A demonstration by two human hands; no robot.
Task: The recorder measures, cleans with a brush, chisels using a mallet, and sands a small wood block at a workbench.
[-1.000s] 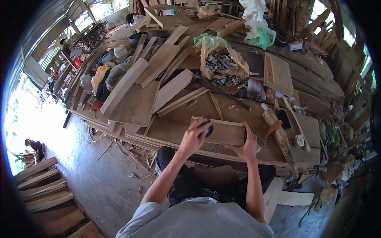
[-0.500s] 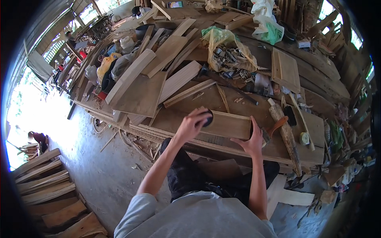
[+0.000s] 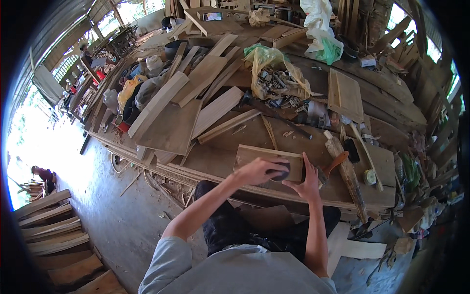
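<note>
A flat wooden board [image 3: 248, 155] with a raised edge strip along its far side lies in front of me, near the front of the workbench. My left hand [image 3: 257, 171] grips a dark rounded pad [image 3: 280, 172] and presses it on the board's right half; the pad's underside is hidden. Around the board's right end, my right hand [image 3: 306, 185] holds with the thumb on the near side and the fingers on the far side. Just right of that hand lies a tool with an orange handle [image 3: 337, 162], partly across a rough wooden stick [image 3: 346, 174].
Loose planks [image 3: 161, 105] cover the bench's left side. An open yellowish plastic bag [image 3: 279, 81] of metal hardware lies beyond the board. A framed panel [image 3: 345, 96] and a tape roll [image 3: 369, 177] are to the right. Another person [image 3: 45, 179] crouches at far left.
My left hand has slid the dark pad rightward along the board, from its left end toward my right hand. My right hand keeps its hold on the board's right end.
</note>
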